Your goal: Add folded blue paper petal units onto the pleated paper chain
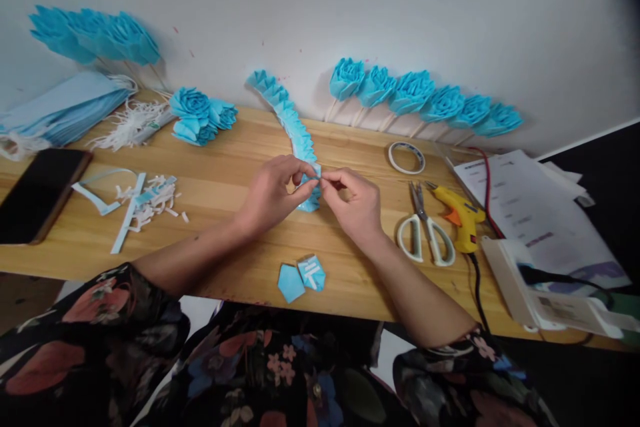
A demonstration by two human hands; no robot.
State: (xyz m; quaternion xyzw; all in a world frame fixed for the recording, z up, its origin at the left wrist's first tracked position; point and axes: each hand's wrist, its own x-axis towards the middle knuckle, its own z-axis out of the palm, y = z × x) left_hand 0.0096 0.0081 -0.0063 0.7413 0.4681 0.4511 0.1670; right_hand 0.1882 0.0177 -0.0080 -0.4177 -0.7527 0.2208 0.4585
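Observation:
Over the near end of a long pleated blue strip (285,110), my left hand (275,190) and my right hand (353,203) meet fingertip to fingertip. Both are closed in a pinch on a small light-blue folded piece (317,168), mostly covered by my fingers. Whether that piece is joined to the strip I cannot tell. The strip curves away toward the wall, its near end showing just below my fingers. Closer to me, a flat blue pentagon (291,282) lies beside another blue piece with white strips on it (312,272).
Right of my hands are white-handled scissors (425,230), a yellow glue gun (465,217), a tape roll (407,157) and a power strip (520,287). Blue flowers on sticks (413,92) lean on the wall. Leftward lie paper scraps (157,203), a phone (43,193) and stacked face masks (65,107).

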